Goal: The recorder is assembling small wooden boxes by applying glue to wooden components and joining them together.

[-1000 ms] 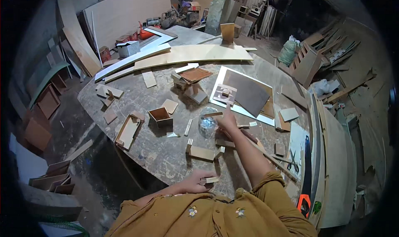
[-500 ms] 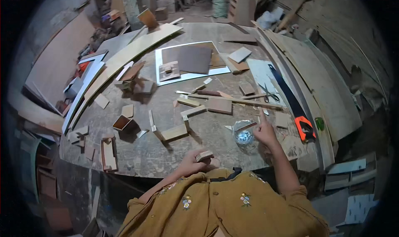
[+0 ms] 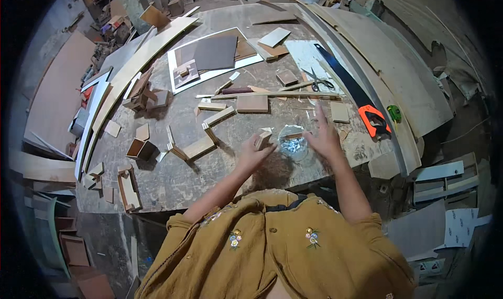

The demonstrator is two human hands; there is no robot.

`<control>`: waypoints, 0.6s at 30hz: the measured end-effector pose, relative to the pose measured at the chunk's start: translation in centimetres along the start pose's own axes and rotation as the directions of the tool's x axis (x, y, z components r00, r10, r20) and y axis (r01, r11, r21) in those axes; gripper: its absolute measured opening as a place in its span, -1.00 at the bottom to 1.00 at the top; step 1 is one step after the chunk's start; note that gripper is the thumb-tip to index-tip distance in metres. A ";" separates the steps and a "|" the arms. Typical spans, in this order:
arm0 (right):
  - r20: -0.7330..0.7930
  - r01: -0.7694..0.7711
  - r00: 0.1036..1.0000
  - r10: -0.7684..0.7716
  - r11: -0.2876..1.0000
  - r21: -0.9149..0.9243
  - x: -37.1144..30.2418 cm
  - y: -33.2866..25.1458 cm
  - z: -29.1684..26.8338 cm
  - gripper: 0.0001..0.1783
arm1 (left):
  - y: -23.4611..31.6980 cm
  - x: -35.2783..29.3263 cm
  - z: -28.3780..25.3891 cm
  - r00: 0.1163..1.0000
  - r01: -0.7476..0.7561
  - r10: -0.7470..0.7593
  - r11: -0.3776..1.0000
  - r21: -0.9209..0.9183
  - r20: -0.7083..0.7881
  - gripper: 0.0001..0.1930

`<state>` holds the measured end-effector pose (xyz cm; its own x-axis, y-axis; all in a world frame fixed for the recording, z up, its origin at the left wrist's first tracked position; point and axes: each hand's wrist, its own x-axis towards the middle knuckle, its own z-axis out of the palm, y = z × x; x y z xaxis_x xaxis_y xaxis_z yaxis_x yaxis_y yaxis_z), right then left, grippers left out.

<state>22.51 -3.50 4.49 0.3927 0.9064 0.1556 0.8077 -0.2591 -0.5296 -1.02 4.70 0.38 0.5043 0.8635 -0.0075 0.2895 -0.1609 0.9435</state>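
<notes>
My left hand has closed round a small wooden block, just left of a clear round bowl. Silvery-white contents fill the bowl, too unclear to name, and a thin wooden strip lies across its top. At the bowl's right side is my right hand, index finger stretched forward and thumb apart, with no held thing visible. Its thumb comes close to the strip's end; whether they touch I cannot tell. A small wooden frame of joined pieces stands left of my left hand.
Farther off lie long wooden strips, a brown block and scissors. On the right are an orange-handled handsaw and a green tape measure. Small wooden boxes and a white-edged panel stand or lie leftward.
My left hand has moved forward from the table's near edge with the block, toward the bowl. My right hand has shifted slightly forward, its thumb now spread. The whole view has shifted.
</notes>
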 end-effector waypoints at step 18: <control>0.051 -0.055 0.998 0.024 0.624 0.780 -0.7 1.9 1.2 -0.30 | -1.7 1.1 2.9 0.993 0.110 -0.114 0.984 -0.141 -0.024 -0.55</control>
<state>23.24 -4.28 2.40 0.3894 0.9156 0.1002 0.1395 0.0489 -0.9890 1.46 4.55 -2.16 0.4482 0.8874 -0.1075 0.2259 0.0039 0.9741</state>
